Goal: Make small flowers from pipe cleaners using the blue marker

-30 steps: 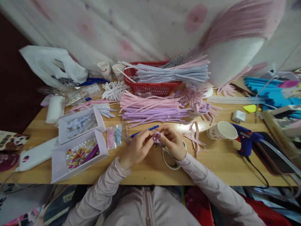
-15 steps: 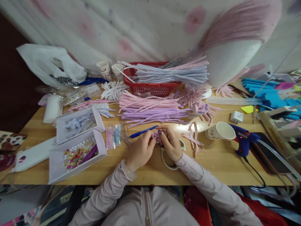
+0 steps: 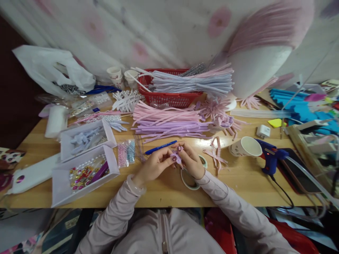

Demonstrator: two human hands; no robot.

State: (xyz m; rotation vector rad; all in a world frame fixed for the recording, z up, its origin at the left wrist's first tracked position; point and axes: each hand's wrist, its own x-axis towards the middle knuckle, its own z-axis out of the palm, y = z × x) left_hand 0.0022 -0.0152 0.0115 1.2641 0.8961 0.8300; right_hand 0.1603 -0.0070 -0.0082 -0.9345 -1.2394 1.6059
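Note:
A small purple pipe-cleaner piece (image 3: 175, 156), looped like a flower or bow, is pinched between my two hands above the table. My left hand (image 3: 155, 164) grips it from the left with thumb and fingers. From the right, the fingertips of my right hand (image 3: 191, 160) close on it too. Its exact shape is partly covered by fingers. Just behind my left hand lies a blue pen (image 3: 161, 147). Rolls of tape (image 3: 189, 185) rest under and beside my right hand.
Pink pipe cleaners (image 3: 166, 114) and purple ones (image 3: 172, 129) lie behind my hands, before a red basket (image 3: 172, 100). Boxes of beads (image 3: 112, 169) stand left. To the right are pink trimmings (image 3: 215, 155), a paper cup (image 3: 246, 148), a blue glue gun (image 3: 271, 158) and a phone (image 3: 302, 171).
My hands have turned the purple piece, so more of its loops show between the fingers. My left hand has shifted slightly left and flattened. The whole view has drifted a little.

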